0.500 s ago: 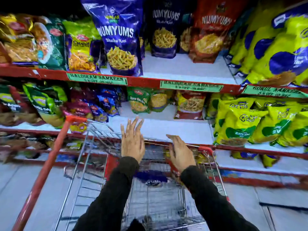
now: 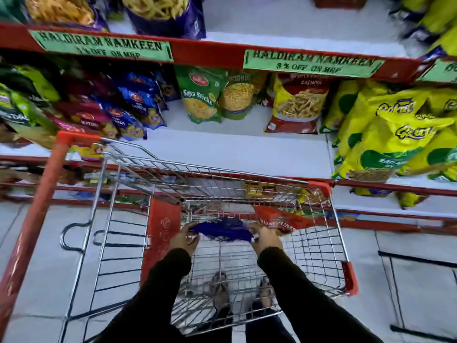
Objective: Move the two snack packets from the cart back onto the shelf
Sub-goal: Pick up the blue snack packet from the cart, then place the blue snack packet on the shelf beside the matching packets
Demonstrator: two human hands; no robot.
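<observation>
A wire shopping cart (image 2: 247, 173) with red corners stands against the snack shelf (image 2: 222, 154). Deep in its basket lie a blue snack packet (image 2: 223, 230) and, to its right, a red Numyums packet (image 2: 282, 220) leaning on the mesh. My left hand (image 2: 184, 240) grips the blue packet's left end. At the blue packet's right end is my right hand (image 2: 265, 237), its fingers closed there and touching the red packet's lower edge. Whether it also holds the red packet I cannot tell. Both sleeves are black.
The middle shelf has a bare white stretch in front of green Soya Sticks (image 2: 201, 95) and a red-yellow packet (image 2: 296, 102). Yellow packets (image 2: 385, 134) crowd the right, blue and maroon ones (image 2: 128, 112) the left. A red cart handle (image 2: 37, 211) runs down the left.
Both hands have dropped from above the cart rim down into the basket and closed on the blue packet. The view has tilted downward and nearer to the cart.
</observation>
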